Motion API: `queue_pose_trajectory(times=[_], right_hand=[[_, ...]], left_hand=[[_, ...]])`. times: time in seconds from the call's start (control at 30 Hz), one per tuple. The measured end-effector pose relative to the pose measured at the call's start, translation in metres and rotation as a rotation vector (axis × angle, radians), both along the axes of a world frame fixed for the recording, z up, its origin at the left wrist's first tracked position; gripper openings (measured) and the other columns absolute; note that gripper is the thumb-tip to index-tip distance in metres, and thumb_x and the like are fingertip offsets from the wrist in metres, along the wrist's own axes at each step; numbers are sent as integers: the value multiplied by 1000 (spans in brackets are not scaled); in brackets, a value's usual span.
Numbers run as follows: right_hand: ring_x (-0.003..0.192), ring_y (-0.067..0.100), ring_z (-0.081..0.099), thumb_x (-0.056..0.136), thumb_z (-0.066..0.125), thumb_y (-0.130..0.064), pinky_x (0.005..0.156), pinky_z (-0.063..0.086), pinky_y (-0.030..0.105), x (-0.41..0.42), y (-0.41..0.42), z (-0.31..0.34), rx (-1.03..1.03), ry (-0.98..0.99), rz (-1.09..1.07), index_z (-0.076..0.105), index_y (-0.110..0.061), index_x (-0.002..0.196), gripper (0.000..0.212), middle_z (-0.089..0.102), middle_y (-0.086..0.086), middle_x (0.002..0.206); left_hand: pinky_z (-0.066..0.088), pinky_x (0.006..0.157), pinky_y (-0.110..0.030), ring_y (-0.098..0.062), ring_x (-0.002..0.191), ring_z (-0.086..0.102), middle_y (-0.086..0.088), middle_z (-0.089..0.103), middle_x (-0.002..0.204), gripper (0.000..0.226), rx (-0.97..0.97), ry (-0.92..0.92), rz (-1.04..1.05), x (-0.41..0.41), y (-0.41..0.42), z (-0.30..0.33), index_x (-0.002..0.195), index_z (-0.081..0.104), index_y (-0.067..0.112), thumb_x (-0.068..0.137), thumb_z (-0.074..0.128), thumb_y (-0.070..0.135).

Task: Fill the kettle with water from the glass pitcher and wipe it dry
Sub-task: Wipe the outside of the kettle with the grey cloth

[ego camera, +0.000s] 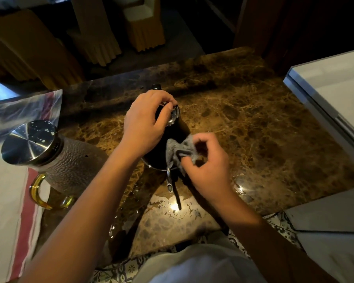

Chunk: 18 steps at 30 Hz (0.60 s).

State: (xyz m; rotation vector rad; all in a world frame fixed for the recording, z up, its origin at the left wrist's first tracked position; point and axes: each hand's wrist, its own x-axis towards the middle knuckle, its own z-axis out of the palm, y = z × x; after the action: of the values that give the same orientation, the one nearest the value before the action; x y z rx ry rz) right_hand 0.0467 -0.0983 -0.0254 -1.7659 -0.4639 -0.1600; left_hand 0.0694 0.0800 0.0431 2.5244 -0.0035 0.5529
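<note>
Kettle (179, 129) body largely hidden by left hand (145, 123).

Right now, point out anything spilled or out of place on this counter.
A wet film and droplets glisten on the marble counter at its near edge, in front of the kettle. The right hand wipes the kettle's side with a grey cloth.

Both bare forearms reach in from the near edge and converge toward the middle. The left hand (145, 123) sits farther out, palm down, wrist bent, fingers curled over the kettle's (172, 139) top with the thumb pressed at its lid rim. The right hand (207, 160) lies nearer and to the right, knuckles up, fingers curled (the fingertips are tucked under) and pinching a cloth (179, 151) against the kettle's side.
</note>
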Motion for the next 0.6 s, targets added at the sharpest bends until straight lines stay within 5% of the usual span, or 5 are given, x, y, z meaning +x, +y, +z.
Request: queue_pose_trajectory(times=[0.1, 0.27, 0.4, 0.6], right_hand=[[94, 10, 63, 84, 73, -3, 78, 53, 19, 1, 3, -24, -124, -1, 24, 65, -9, 110, 29, 65, 3, 107], [91, 17, 63, 82, 71, -11, 75, 56, 42, -11, -3, -64, -297, -1, -49, 65, -15, 101, 20, 62, -2, 103], [74, 17, 56, 81, 60, -28, 60, 51, 44, -7, -6, -65, -349, 11, -114, 60, -20, 91, 12, 56, -6, 93], [65, 15, 56, 87, 71, -18, 55, 48, 39, 13, -13, -35, -23, 235, -274, 57, -23, 87, 15, 63, -2, 85]], left_hand=[[43, 98, -30, -11, 117, 57, 7, 66, 121, 23, -4, 2, -4, 1, -1, -1, 118, 66, 23, 104, 49, 30], [38, 97, -29, -9, 119, 54, 7, 65, 123, 22, -21, 12, 10, 1, 0, -2, 120, 66, 23, 105, 51, 28], [41, 97, -29, -9, 117, 55, 9, 65, 121, 21, -20, 2, 5, 1, -1, -2, 119, 66, 23, 105, 51, 28], [38, 96, -25, -5, 115, 53, 12, 64, 119, 22, -18, -6, -1, 1, 1, -1, 118, 66, 23, 104, 51, 29]])
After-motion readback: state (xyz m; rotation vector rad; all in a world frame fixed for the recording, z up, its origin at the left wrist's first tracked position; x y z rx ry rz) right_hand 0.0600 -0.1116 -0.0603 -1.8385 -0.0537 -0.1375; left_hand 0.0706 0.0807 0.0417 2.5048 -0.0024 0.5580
